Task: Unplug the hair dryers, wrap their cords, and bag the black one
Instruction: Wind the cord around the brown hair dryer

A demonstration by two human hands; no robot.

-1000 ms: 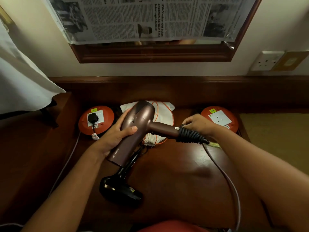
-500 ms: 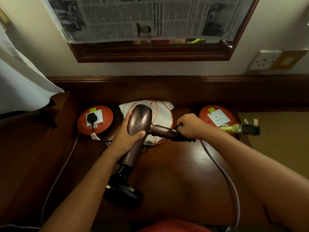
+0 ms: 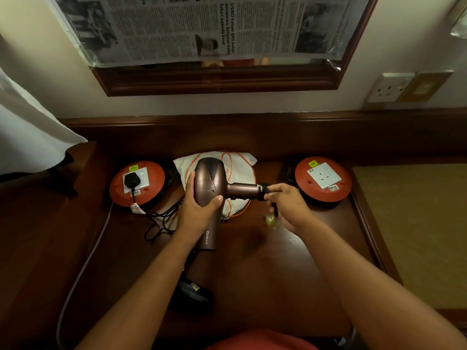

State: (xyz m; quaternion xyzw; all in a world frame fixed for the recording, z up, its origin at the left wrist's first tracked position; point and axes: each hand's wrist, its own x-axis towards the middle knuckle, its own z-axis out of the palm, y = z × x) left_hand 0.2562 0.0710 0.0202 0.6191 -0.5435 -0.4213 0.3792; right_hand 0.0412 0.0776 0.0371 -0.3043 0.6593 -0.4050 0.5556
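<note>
Bronze dryer [image 3: 211, 188] gripped at barrel by left hand [image 3: 195, 213]; right hand [image 3: 288, 205] pinches cord [image 3: 264, 192] at handle end.

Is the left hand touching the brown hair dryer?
Touching. The head view shows the left hand wrapped around the brown hair dryer, thumb across its barrel.

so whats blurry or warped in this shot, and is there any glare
Head view: the right hand and the greenish thing beside it are smeared by motion blur, while the brown hair dryer in the left hand stays sharp. Wide-angle distortion bows the mirror frame and the desk edges. A soft sheen shows on the desk top; no harsh glare.
</note>
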